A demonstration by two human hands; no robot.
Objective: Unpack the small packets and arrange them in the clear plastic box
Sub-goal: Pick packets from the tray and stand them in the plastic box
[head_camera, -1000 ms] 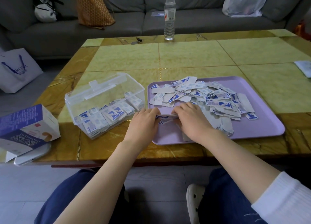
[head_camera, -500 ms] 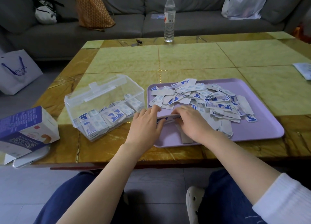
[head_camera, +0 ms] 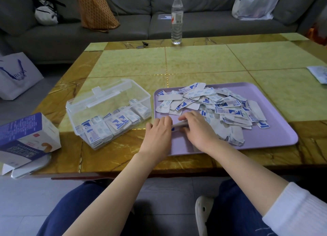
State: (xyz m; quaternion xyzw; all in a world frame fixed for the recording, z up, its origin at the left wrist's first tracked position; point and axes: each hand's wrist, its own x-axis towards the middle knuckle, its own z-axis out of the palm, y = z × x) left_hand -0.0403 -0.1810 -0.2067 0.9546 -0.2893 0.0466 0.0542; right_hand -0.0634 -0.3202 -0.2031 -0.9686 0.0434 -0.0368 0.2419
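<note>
Packets (head_camera: pixel 227 106) on the tray (head_camera: pixel 276 101) read "创口贴"; other print is illegible.

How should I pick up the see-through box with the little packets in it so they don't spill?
Probably grip the clear plastic box by its two short end walls, one hand from each side, keeping it level. Its lid stands open at the back and the packets lie uncovered inside, so lifting by the lid could tip it.

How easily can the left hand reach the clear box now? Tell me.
Likely yes. The left hand sits just right of the clear box, only bare table between, and the lid looks flipped back. It does share a stack of packets with the right hand.
</note>
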